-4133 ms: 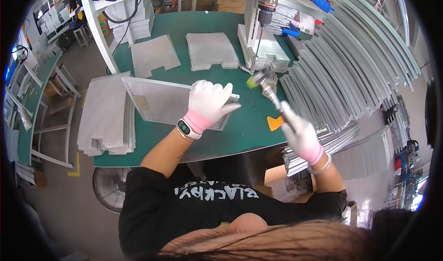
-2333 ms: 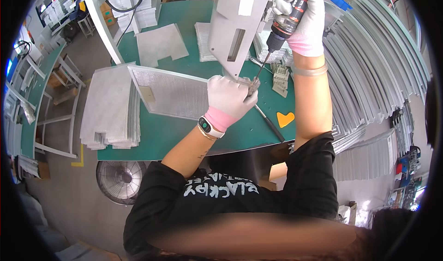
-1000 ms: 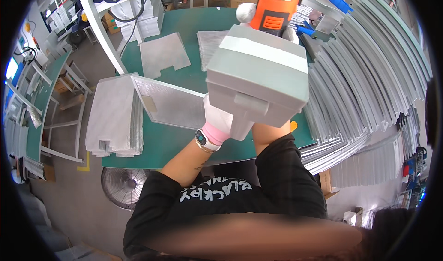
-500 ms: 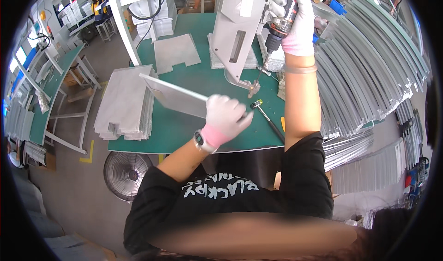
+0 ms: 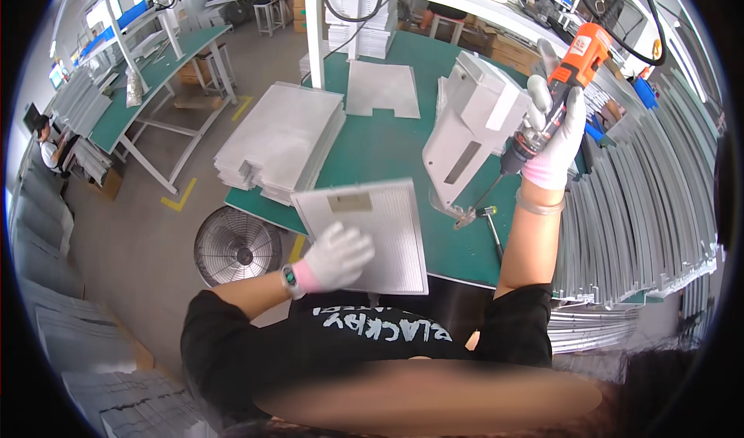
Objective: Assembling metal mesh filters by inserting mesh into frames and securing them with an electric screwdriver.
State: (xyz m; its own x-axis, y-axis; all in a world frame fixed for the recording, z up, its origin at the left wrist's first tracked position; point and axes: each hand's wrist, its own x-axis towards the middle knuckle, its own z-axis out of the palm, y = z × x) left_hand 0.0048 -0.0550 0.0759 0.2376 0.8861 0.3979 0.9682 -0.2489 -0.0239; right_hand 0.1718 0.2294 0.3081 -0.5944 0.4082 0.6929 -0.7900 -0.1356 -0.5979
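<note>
My right hand (image 5: 559, 128), in a white glove with a pink cuff, grips an orange and black power drill (image 5: 577, 65). The drill's long thin bit points down and left, near the tip of a white slotted machine (image 5: 463, 128). Close to my body, a light grey ribbed panel (image 5: 391, 240) with a rectangular patch near its far edge overlaps the table's front edge. Over the panel's near left part is my gloved left hand (image 5: 335, 258), slightly blurred, fingers stretched out and apart; whether it presses on the panel is hard to tell.
A stack of grey panels (image 5: 283, 132) stands left on the green table (image 5: 364, 159), with a notched panel (image 5: 382, 85) beyond it. A hammer (image 5: 491, 229) lies right of the machine. Long metal strips (image 5: 620, 221) fill the right side. A floor fan (image 5: 236, 246) stands below left.
The panel has swung from a steep tilt to face up near my body, and my left hand's fingers have spread over it. The view has turned left. The drill stays in my right hand.
</note>
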